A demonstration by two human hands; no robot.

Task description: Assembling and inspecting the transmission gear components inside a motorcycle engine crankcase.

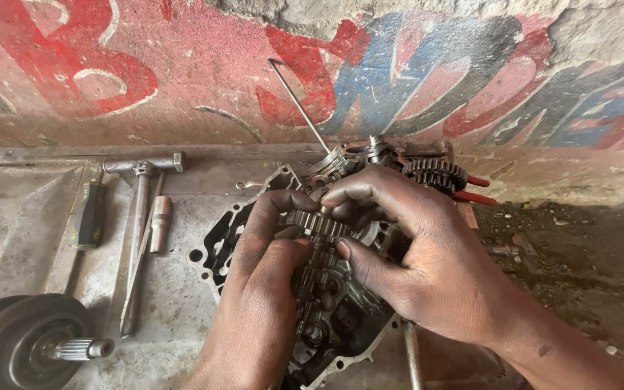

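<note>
You are looking down at a grimy grey metal work surface (16,217) set against a rough wall (182,65) painted with large red and blue lettering, its plaster chipped and bare along the top edge. To the right of the metal sheet the ground (579,260) is dark, oily dirt scattered with small bits of debris. In the middle of the surface lies an open engine crankcase half (218,238), its pale toothed-looking gasket edge showing at the left and bottom. Both your hands meet over it: your left hand (261,289) curls its fingers and thumb closed around a stacked gear cluster (315,224) that sits upright in the case, and your right hand (413,253) pinches the same cluster from the other side, thumb below and fingertips on top. Just behind your right fingers sits a larger dark gear (435,173), with two red-tipped parts (474,189) poking out to its right. A thin metal rod (299,105) leans up from the case against the wall. On the left of the surface lie a T-handle wrench (139,209), a small socket (159,224) just beside it, and a black-handled screwdriver (89,215). At the lower left corner rests a dark round drum with a splined shaft (30,347).
</note>
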